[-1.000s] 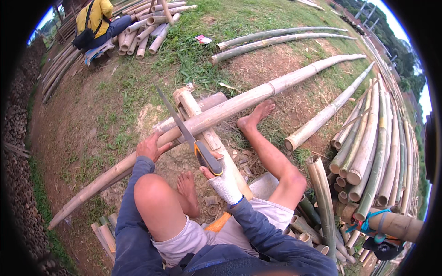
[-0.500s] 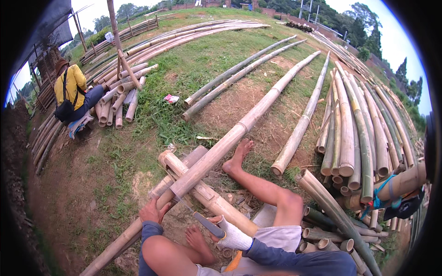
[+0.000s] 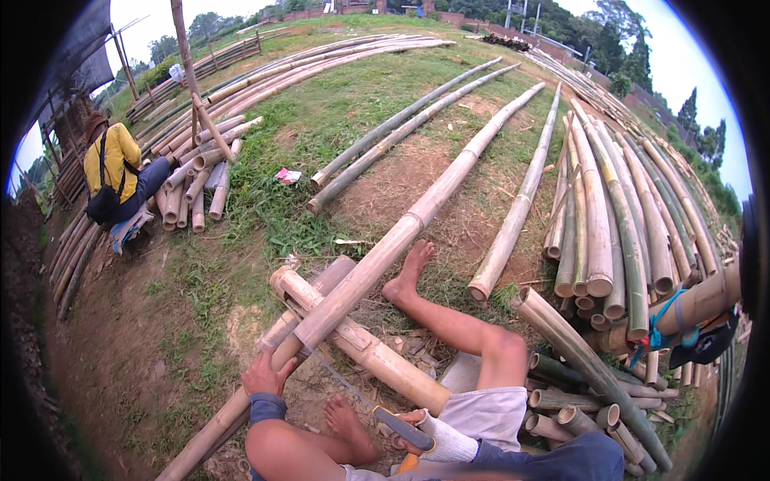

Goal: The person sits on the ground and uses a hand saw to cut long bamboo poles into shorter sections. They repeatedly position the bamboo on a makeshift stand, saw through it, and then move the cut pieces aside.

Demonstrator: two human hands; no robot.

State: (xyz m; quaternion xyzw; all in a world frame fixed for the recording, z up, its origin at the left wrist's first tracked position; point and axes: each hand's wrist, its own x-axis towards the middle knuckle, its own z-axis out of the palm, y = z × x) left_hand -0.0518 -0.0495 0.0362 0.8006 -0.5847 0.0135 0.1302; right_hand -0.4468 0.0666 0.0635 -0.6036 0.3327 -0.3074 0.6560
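A long bamboo pole [image 3: 417, 216] lies across two short bamboo supports [image 3: 353, 337] in front of me. My left hand [image 3: 269, 373] presses down on the pole near its lower end. My right hand [image 3: 421, 429], in a white glove, grips the dark handle of a hand saw [image 3: 353, 393]. The thin blade runs up and left to the pole just beside my left hand. My bare legs stretch out on either side, one foot [image 3: 405, 276] against the pole.
Stacks of bamboo poles [image 3: 618, 208] lie on the right, short cut pieces [image 3: 577, 409] near my right leg. More poles [image 3: 401, 128] lie on the grass ahead. A person in a yellow top [image 3: 120, 172] sits at left by short bamboo sections [image 3: 200, 180].
The view has tilted upward, showing more of the field. The saw, raised across the pole a second ago, now lies low with its blade at the pole beside my left hand.
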